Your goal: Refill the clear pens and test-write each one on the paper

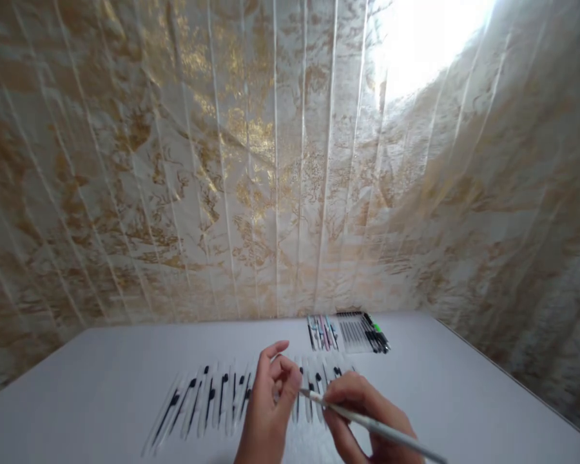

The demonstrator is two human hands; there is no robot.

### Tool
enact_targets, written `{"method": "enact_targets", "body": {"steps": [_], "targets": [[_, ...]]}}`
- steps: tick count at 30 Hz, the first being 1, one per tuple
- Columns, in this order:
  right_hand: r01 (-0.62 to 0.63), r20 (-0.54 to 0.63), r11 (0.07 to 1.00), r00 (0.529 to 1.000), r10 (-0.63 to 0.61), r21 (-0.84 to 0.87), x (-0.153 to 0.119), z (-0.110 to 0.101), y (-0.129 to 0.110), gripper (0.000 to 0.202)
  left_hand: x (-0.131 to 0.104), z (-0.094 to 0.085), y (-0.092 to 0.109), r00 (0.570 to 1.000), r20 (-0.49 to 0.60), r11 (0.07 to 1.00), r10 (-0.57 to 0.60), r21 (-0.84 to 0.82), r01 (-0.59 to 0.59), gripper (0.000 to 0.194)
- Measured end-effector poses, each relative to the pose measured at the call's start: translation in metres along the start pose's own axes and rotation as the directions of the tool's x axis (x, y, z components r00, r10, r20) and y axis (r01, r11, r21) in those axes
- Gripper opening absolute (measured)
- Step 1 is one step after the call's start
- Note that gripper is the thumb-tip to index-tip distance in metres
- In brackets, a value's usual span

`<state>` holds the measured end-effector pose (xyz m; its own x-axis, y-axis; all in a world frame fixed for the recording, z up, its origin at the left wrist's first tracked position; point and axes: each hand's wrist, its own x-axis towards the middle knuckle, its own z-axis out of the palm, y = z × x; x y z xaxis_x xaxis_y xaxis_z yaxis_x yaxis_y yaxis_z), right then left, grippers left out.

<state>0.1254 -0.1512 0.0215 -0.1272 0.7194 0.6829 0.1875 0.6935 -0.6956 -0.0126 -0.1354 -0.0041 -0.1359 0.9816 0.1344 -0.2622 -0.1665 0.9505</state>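
Note:
My right hand (367, 412) grips a slim, pale pen (381, 428), slanting from the lower right up to its narrow tip near my left thumb. My left hand (273, 399) is raised beside it, with thumb and forefinger pinched together at that tip. Whatever sits between those left fingertips is too small to make out. Beneath and around both hands lie disassembled pens (212, 396) in a row: clear barrels, dark refills and small black caps. My hands hide the middle of this row.
Behind, on the white table (125, 351), lie a group of pastel and dark pens (323, 332) and a clear pack of black pens (355, 334) with a bright green piece on it. A shiny gold-patterned curtain (251, 193) hangs past the table's far edge.

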Motion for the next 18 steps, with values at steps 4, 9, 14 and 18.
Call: {"method": "enact_targets", "body": {"steps": [4, 9, 14, 18], "targets": [[0.028, 0.093, 0.995, 0.995, -0.019, -0.098, 0.003, -0.008, -0.003, 0.011, -0.007, 0.000, -0.013, 0.962, 0.106, 0.875, 0.251, 0.400, -0.272, 0.071], [0.059, 0.158, 0.989, 0.987, -0.036, -0.138, -0.001, -0.004, 0.002, 0.009, -0.011, 0.000, -0.012, 0.937, 0.213, 0.771, 0.275, 0.534, -0.348, 0.075], [0.113, 0.291, 0.971, 0.956, -0.047, -0.212, -0.004, -0.003, 0.012, 0.011, -0.015, 0.000, -0.012, 0.946, 0.258, 0.768, 0.196, 0.560, -0.311, 0.075], [0.137, 0.363, 0.969, 0.930, -0.053, -0.208, -0.008, 0.003, 0.022, 0.012, -0.015, 0.002, -0.019, 0.968, 0.252, 0.906, -0.009, 0.411, -0.098, 0.069]]}}
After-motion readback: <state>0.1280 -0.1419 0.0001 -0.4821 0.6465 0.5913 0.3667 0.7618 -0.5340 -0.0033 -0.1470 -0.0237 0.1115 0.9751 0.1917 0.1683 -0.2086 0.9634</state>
